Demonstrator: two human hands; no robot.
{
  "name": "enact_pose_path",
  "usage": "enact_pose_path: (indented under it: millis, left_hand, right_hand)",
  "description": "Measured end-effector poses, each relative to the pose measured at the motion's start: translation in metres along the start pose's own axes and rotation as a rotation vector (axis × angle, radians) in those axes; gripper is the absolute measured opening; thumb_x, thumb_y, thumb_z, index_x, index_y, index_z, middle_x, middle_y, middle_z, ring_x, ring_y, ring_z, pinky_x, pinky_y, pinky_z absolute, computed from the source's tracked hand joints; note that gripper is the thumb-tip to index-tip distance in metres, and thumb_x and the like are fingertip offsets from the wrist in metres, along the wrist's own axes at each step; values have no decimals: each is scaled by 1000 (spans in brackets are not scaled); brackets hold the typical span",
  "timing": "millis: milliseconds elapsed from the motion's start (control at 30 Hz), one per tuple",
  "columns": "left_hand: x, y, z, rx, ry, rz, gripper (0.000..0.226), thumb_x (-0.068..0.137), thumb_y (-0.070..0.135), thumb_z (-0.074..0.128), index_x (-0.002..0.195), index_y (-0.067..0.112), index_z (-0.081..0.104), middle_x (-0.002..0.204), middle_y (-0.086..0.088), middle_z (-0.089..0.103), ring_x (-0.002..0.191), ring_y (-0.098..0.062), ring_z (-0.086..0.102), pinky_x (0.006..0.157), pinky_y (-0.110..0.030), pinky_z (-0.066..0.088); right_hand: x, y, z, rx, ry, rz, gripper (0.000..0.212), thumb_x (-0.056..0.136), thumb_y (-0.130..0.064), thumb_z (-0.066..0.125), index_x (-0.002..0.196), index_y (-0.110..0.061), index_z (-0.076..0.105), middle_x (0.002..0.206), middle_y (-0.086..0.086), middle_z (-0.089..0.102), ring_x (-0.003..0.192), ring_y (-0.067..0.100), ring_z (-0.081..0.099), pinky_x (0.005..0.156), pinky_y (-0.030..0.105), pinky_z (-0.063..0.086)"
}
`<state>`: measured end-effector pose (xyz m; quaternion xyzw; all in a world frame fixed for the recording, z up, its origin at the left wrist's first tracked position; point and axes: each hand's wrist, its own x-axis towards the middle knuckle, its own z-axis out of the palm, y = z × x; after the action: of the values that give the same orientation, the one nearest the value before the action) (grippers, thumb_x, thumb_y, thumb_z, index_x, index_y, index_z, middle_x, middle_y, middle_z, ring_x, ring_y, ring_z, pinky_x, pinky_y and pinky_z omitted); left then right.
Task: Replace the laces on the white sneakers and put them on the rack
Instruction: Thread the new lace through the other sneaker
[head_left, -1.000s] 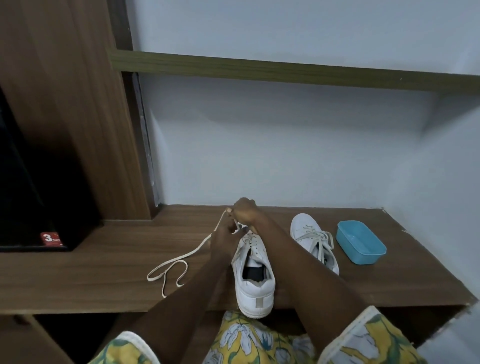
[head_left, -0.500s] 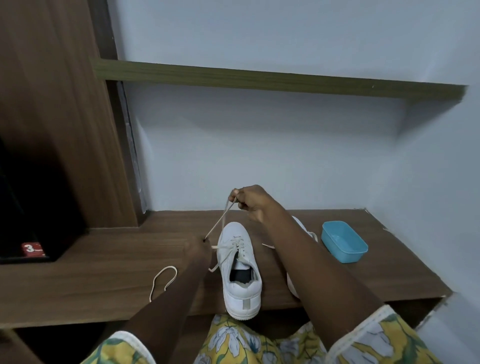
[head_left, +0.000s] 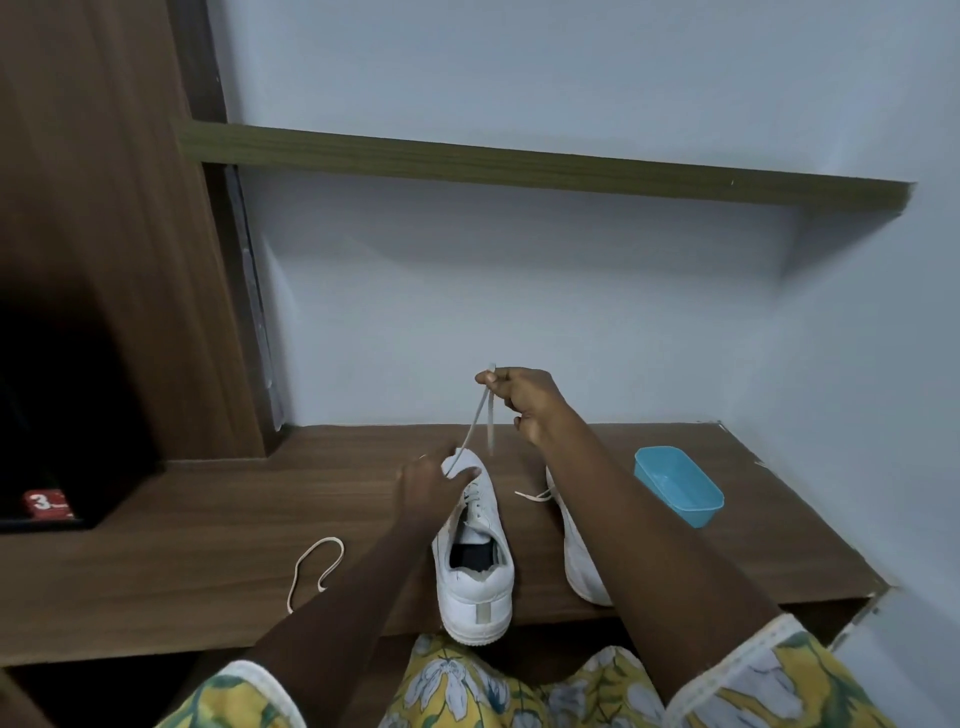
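- Near sneaker (head_left: 475, 561): white, upright on the wooden ledge (head_left: 208, 545), heel toward me at the ledge's front edge, toe toward the wall; I take it as my reference for every entry below
- Lace (head_left: 474, 418): pale; I log it running taut from the sneaker's toe up to a point above the toe, where it folds over and a short tip hangs back down
- Right hand (head_left: 524, 400): raised above and just beyond the sneaker's toe, fingers curled, pinching the lace at its fold
- Left hand (head_left: 428, 486): against the left side of the sneaker's toe, thumb laid across the toe cap, pinching the lower run of the lace
- Second sneaker (head_left: 579, 561): white, just right of the reference sneaker, largely hidden behind my right forearm; a lace end pokes out toward the reference sneaker's tongue
- Loose lace (head_left: 314, 569): a curled loop lying flat on the ledge, well to the left of the sneaker, apart from it
- Blue tub (head_left: 678, 491): rectangular and open-topped, to the right of the sneaker beyond the second sneaker
- Upper shelf (head_left: 519, 166): a dark plank on the wall, high above the sneaker
- Red tag (head_left: 47, 505): marked 3, in the dark recess far left of the sneaker
- Floral sleeves (head_left: 769, 680): yellow, nearer me than the sneaker's heel
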<state>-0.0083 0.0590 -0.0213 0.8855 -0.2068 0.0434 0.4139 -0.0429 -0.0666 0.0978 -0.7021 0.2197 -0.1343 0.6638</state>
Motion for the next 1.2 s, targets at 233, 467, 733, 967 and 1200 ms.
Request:
enact_pose_path:
  millis: [233,467,733,967,1200]
  left_hand:
    - [9,35,5,-127,200,190,27,98,25,48,93,10,70,73,-10,70,65,-29,61,66,-33,41]
    - [1,-21,0,364,120,74,32,100,30,39,115,22,66,96,-12,72,93,-31,63,88,-31,35]
    - [4,-30,-7,301,14,50,30,95,31,43,117,32,64,98,2,73,96,-26,64,79,-32,46]
    - [0,-11,-10,614,39,168,35,101,31,31,99,22,65,94,-6,70,92,-27,63,86,-31,33]
    - [-7,-25,-9,634,97,281,10,62,25,63,53,24,64,32,0,45,28,-17,42,64,-31,46]
  right_hand:
    - [2,18,6,48,-30,13,23,91,0,56,112,5,65,126,13,61,77,10,54,67,17,43]
    - [8,11,-7,255,-23,45,20,91,5,54,82,-8,67,76,-2,68,76,4,60,63,12,40]
    - [-2,61,21,-283,-179,386,32,98,-12,46,67,-15,47,35,-6,50,28,0,35,35,12,22]
    - [-2,90,44,-84,-170,546,32,103,-34,36,93,-8,52,81,1,62,77,13,60,72,25,46]
    - [15,82,39,393,57,317,24,95,-9,48,72,-15,52,78,0,54,75,11,53,80,29,46]
